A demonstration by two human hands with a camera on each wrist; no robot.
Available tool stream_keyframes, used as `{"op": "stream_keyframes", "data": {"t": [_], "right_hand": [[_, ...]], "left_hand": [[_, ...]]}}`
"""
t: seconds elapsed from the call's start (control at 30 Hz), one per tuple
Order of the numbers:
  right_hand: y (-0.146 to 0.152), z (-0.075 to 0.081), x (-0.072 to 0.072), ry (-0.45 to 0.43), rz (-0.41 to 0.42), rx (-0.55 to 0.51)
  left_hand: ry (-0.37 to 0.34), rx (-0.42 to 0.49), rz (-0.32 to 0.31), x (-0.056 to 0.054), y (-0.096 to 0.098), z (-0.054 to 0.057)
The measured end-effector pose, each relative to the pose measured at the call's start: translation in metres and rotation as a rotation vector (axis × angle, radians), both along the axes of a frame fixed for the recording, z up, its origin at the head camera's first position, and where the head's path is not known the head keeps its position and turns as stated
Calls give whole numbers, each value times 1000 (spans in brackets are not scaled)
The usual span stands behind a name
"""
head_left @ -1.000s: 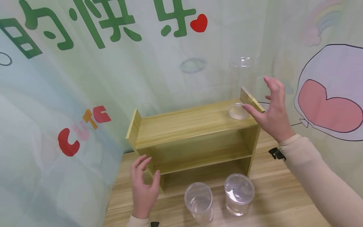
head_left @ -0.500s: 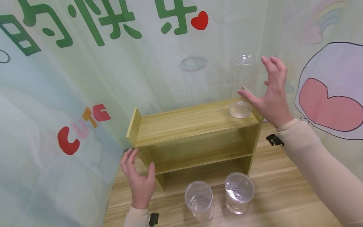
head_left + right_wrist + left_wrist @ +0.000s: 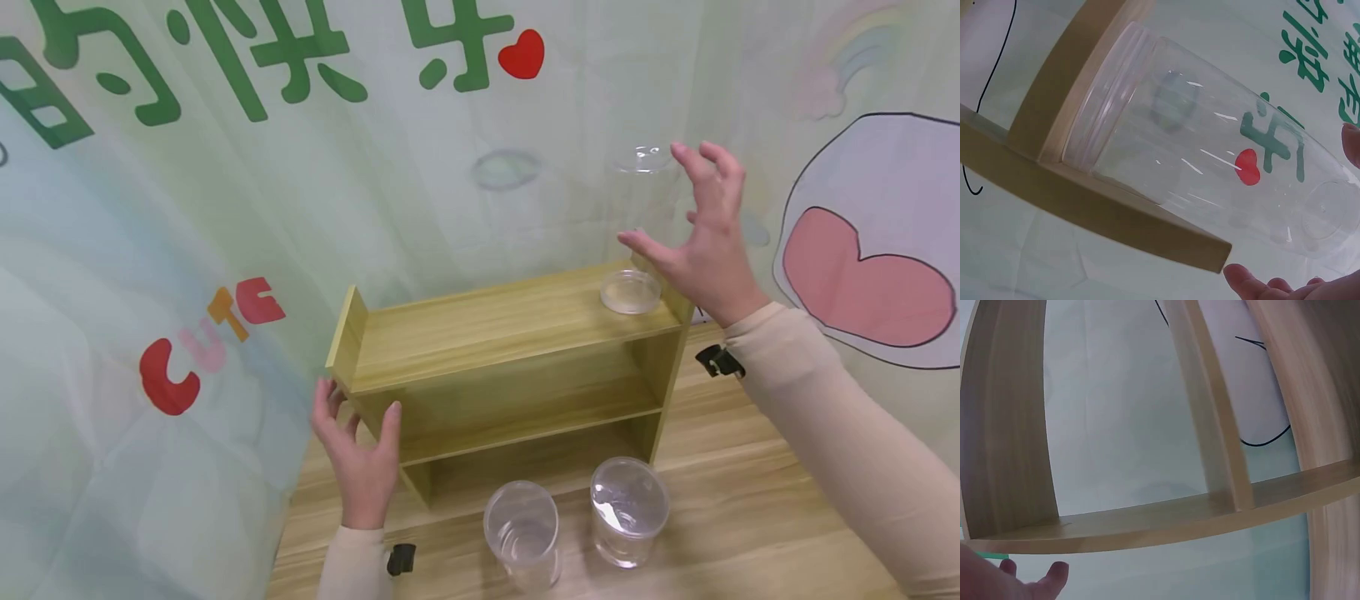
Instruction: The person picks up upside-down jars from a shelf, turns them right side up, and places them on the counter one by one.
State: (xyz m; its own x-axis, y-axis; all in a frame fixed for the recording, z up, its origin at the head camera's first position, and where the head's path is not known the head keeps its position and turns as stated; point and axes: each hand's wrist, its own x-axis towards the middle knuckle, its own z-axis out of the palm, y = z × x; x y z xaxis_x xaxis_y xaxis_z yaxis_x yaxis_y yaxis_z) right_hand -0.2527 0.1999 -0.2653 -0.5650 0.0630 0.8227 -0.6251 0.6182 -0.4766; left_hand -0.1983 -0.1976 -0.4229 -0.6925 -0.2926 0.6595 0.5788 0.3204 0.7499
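A tall clear plastic jar (image 3: pixel 630 293) stands upright at the right end of the top board of a small wooden shelf (image 3: pixel 480 329). My right hand (image 3: pixel 705 237) is beside that jar, thumb and fingers spread apart; in the right wrist view the fingertips show near the far end of the jar (image 3: pixel 1210 150), and contact cannot be made out. At the shelf's left side is my left hand (image 3: pixel 362 467), fingers by the outer face of the side panel and thumb in front. The left wrist view has only a few fingertips (image 3: pixel 1054 578) below the shelf's side panel.
Two clear plastic containers stand on the wooden table in front of the shelf: a left one (image 3: pixel 522 533) and a right one (image 3: pixel 628 508) with a shiny top. Behind and at the sides hangs a printed cloth (image 3: pixel 450 225) with green characters and a red heart.
My right hand has risen and moved left toward the tall jar. The left hand has moved up and left to the shelf's side panel. The jar and both containers stay in place.
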Motion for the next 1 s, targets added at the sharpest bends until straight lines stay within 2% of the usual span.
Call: {"op": "stream_keyframes", "data": {"t": [0.1, 0.2, 0.43, 0.77, 1.0], "right_hand": [[0, 1, 0, -19, 14, -14], [-1, 1, 0, -47, 32, -26], [-5, 0, -2, -70, 39, -25], [-6, 3, -5, -80, 5, -28], [-7, 2, -5, -83, -13, -23]], "left_hand": [[6, 14, 8, -6, 0, 6], [-21, 26, 22, -10, -2, 11], [-101, 20, 19, -10, -2, 21], [-134, 16, 32, -15, -1, 22], [-120, 6, 35, -14, -1, 22]]}}
